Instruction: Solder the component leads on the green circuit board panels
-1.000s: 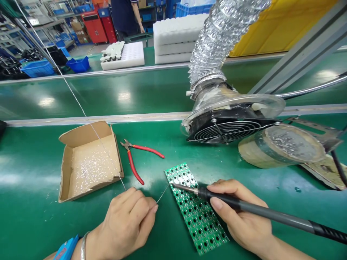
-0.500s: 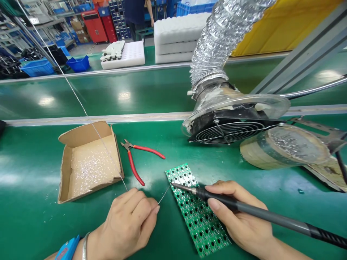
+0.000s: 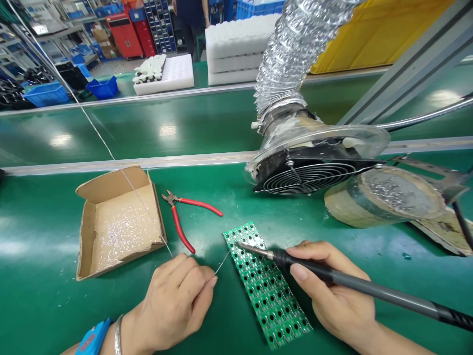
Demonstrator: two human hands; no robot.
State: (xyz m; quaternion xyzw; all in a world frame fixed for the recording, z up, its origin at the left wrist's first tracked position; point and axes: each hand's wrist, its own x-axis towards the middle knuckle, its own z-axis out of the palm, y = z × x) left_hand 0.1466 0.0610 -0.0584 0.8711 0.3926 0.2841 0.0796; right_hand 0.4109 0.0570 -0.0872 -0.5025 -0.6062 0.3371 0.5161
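A green circuit board panel with rows of dark round holes lies on the bench between my hands. My right hand grips a soldering iron, its tip resting on or just over the upper part of the board. Closed in a pinch, my left hand holds thin solder wire, whose free end reaches the board's left edge. The wire's other side runs up past the cardboard box. Red-handled cutters lie open beyond my left hand.
Many small pale pieces lie in the cardboard box. A fume extractor fan with a foil duct hangs beyond the board. At right stands a round tub with grey bits on top. White foam trays and a person are at the back.
The iron's tip has moved slightly right, away from the wire's end and further onto the board. My left hand keeps its pinch on the wire. The whole view has shifted a little.
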